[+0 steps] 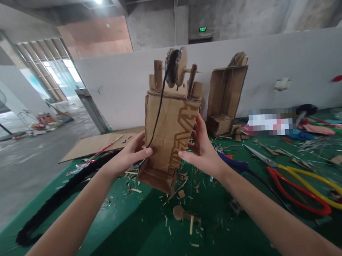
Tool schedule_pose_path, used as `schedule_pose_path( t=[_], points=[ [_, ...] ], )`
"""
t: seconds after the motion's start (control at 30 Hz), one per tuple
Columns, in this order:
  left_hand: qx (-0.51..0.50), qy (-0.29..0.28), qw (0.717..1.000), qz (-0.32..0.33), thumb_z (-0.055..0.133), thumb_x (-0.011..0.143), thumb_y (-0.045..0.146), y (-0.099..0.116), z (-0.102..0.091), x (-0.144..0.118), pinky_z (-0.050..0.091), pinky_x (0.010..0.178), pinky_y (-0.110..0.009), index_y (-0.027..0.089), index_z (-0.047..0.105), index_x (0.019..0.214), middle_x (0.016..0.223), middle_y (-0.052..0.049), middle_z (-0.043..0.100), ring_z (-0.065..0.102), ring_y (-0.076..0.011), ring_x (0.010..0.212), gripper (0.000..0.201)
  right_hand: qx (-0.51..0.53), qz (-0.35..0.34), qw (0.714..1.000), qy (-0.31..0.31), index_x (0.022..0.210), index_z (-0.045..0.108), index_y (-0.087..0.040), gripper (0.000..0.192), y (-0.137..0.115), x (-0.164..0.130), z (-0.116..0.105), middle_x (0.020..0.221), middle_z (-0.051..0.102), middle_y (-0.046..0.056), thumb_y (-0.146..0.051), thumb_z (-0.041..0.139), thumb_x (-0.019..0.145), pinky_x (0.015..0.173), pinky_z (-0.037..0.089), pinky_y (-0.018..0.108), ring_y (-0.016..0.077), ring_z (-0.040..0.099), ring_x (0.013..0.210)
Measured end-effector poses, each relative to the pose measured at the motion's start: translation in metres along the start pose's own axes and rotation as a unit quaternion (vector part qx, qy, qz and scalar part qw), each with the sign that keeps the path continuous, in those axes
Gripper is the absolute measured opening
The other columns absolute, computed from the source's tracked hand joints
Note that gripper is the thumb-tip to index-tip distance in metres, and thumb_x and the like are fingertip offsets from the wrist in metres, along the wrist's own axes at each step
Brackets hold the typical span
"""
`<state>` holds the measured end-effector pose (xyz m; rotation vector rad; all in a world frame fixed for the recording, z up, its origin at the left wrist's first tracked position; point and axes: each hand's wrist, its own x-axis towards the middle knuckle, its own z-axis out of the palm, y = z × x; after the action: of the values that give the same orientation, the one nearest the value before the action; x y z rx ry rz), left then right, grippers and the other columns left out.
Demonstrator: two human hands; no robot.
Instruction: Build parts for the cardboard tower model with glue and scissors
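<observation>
Between my two hands is a tall cardboard model (165,132), tilted and raised over the green table. My left hand (136,149) grips its left edge with the thumb on the front. On the other side my right hand (202,151) clasps the right edge, its thumb across the front near the bottom. A cardboard spool (177,67) wound with dark yarn sits on a wooden stick between two cardboard posts at the top. From the spool a black strand (159,111) runs down the front to my left thumb. The fingers behind the model are partly hidden.
Scissors with red and yellow handles (300,186) lie at right, beside a blue-handled tool (233,163). Another cardboard structure (228,98) stands behind. Black fuzzy strips (68,190) and a flat cardboard sheet (86,146) are at left. Scraps litter the green table (119,237).
</observation>
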<state>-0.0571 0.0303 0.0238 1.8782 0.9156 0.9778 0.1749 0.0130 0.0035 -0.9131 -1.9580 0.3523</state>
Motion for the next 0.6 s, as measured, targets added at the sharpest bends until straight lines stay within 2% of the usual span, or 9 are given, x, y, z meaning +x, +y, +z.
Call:
schedule_pose_path(
  t=[0.13,0.23,0.3,0.43,0.53,0.6],
  points=[
    [0.005,0.013,1.0,0.001,0.075,0.058,0.054,0.01,-0.002,-0.005,0.053,0.081,-0.045,0.023,0.058,0.115,0.099,-0.01,0.068,0.061,-0.0362,0.101,0.068,-0.017,0.011,0.999,-0.033,0.131,-0.041,-0.036,0.11,-0.006,0.0,0.002,0.156,0.007,0.005,-0.028,0.057,0.082,0.091,0.045,0.041,0.0243,0.031,0.133],
    [0.002,0.032,0.999,-0.012,0.079,0.052,0.052,0.013,0.0,-0.008,0.053,0.081,-0.047,0.022,0.06,0.111,0.1,-0.01,0.069,0.06,-0.0377,0.104,0.069,0.035,0.007,0.998,-0.053,0.134,-0.037,-0.037,0.108,-0.011,-0.001,0.001,0.155,0.01,0.004,-0.029,0.057,0.082,0.091,0.045,0.041,0.0246,0.033,0.132],
    [-0.011,0.048,0.999,-0.015,0.079,0.055,0.048,0.015,0.004,-0.008,0.054,0.081,-0.046,0.021,0.061,0.108,0.1,-0.01,0.07,0.061,-0.0363,0.103,0.062,0.061,0.01,0.997,-0.053,0.138,-0.031,-0.037,0.103,-0.009,-0.001,0.0,0.155,0.012,0.004,-0.029,0.056,0.083,0.091,0.045,0.042,0.0243,0.033,0.133],
    [-0.034,0.082,0.996,0.001,0.076,0.065,0.037,0.017,0.013,-0.001,0.055,0.081,-0.042,0.019,0.061,0.108,0.107,-0.011,0.068,0.063,-0.0315,0.101,0.049,0.049,0.036,0.998,-0.022,0.142,-0.022,-0.035,0.089,0.003,0.002,0.003,0.153,0.018,0.008,-0.035,0.049,0.087,0.091,0.045,0.042,0.023,0.031,0.134],
    [-0.028,0.129,0.991,0.003,0.076,0.065,0.035,0.012,0.018,0.005,0.054,0.082,-0.041,0.018,0.058,0.107,0.113,-0.011,0.065,0.061,-0.0298,0.105,0.048,0.053,0.081,0.995,0.005,0.146,-0.006,-0.029,0.08,0.014,0.005,0.003,0.15,0.024,0.013,-0.04,0.047,0.087,0.089,0.047,0.04,0.0245,0.035,0.131],
    [-0.013,0.163,0.987,-0.006,0.076,0.066,0.034,0.005,0.021,0.008,0.054,0.083,-0.042,0.017,0.055,0.107,0.115,-0.012,0.063,0.059,-0.0301,0.108,0.049,0.036,0.122,0.992,-0.01,0.146,0.01,-0.026,0.072,0.02,0.007,0.0,0.142,0.036,0.015,-0.041,0.048,0.086,0.086,0.048,0.041,0.0265,0.043,0.124]
  ],
)
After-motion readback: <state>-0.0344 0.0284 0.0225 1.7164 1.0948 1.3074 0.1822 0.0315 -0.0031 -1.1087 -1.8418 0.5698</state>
